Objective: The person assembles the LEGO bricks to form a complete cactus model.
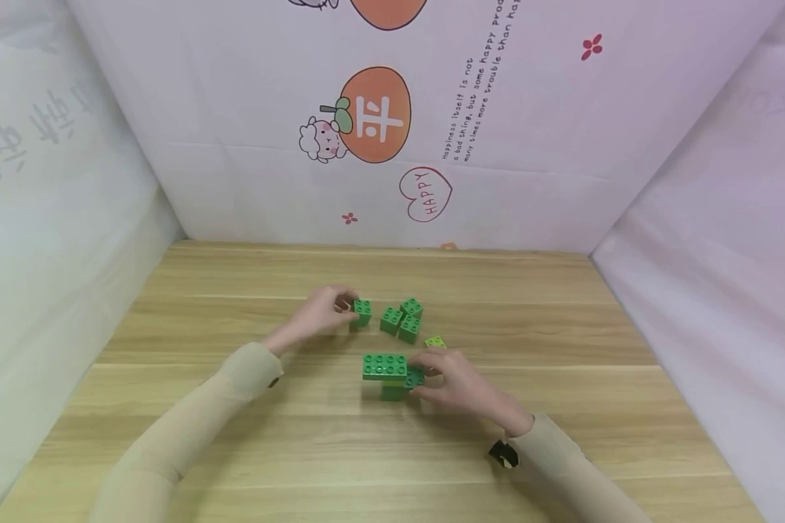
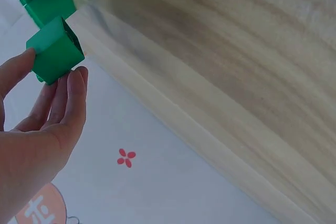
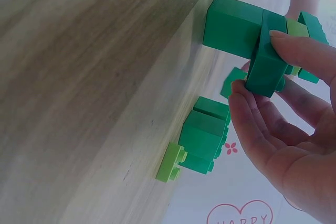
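Note:
My left hand [image 1: 322,310] pinches a square green toy building brick [image 1: 363,310] between thumb and fingers; the left wrist view shows the hollow underside of this brick [image 2: 55,51]. My right hand [image 1: 463,381] grips a small stack of bricks [image 1: 384,368] nearer the front. The right wrist view shows that the stack has a tall green block [image 3: 232,24] at the bottom, then a green brick [image 3: 268,59] jutting sideways between thumb and fingers, a light green layer [image 3: 297,29] and a long green brick on top, with several studs.
Three square green bricks [image 1: 410,328] stand close together right of the left hand. A thin light green brick [image 1: 435,342] lies just beyond the right hand. White printed cloth walls [image 1: 248,196] rise at the back and both sides of the wooden table [image 1: 288,450].

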Motion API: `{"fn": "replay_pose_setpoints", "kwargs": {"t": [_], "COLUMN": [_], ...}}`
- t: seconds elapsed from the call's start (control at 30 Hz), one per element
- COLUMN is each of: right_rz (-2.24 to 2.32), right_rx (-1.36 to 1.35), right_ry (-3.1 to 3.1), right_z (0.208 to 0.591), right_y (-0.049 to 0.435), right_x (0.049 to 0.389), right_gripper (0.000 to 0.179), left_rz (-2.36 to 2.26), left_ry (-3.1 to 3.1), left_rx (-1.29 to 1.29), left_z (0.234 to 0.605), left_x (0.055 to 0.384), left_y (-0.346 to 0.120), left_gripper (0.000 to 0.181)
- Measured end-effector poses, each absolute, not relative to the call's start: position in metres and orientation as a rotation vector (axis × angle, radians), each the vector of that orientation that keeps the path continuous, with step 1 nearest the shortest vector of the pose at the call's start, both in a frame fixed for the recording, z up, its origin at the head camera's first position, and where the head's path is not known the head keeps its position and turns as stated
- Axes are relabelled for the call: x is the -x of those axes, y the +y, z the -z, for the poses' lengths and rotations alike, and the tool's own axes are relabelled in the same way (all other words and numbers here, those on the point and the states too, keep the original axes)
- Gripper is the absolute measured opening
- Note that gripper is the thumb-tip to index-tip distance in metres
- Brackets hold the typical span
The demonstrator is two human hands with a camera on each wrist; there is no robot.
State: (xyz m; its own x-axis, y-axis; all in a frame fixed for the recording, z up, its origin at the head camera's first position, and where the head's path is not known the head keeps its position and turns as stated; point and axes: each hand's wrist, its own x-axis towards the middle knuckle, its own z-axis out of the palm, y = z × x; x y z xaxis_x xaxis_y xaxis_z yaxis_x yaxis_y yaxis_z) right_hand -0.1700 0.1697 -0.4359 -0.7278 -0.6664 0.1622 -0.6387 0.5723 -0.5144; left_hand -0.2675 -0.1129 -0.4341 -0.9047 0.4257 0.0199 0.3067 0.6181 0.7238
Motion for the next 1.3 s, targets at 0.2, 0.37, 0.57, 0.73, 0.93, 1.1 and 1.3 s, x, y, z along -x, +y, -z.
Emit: {"fn": "replay_pose_setpoints", "kwargs": {"t": [0.2, 0.37, 0.57, 0.73, 0.93, 1.1, 1.3], "right_rz": [0.861, 0.862, 0.861, 0.866, 0.856, 0.853, 0.852], "right_rx": [1.125, 1.141, 1.154, 1.189, 1.177, 1.173, 1.142], "right_ry": [2.744, 2.748, 2.751, 2.76, 2.757, 2.762, 2.756], "right_z": [0.437, 0.438, 0.439, 0.44, 0.439, 0.437, 0.437], "right_y": [0.17, 0.17, 0.17, 0.17, 0.17, 0.17, 0.169], "right_x": [0.171, 0.172, 0.173, 0.173, 0.172, 0.171, 0.171], "right_gripper": [0.04, 0.04, 0.039, 0.038, 0.038, 0.039, 0.039], "left_rz": [-1.186, -1.215, -1.286, -1.318, -1.336, -1.342, -1.362], "left_ry": [2.677, 2.668, 2.636, 2.626, 2.641, 2.661, 2.633], "left_rx": [-0.69, -0.739, -0.778, -0.8, -0.849, -0.855, -0.832], "left_z": [0.419, 0.412, 0.407, 0.403, 0.4, 0.393, 0.385], "left_x": [0.258, 0.25, 0.236, 0.224, 0.213, 0.205, 0.194], "left_y": [-0.117, -0.119, -0.119, -0.12, -0.122, -0.125, -0.127], "left_gripper": [0.036, 0.036, 0.034, 0.034, 0.037, 0.039, 0.039]}}
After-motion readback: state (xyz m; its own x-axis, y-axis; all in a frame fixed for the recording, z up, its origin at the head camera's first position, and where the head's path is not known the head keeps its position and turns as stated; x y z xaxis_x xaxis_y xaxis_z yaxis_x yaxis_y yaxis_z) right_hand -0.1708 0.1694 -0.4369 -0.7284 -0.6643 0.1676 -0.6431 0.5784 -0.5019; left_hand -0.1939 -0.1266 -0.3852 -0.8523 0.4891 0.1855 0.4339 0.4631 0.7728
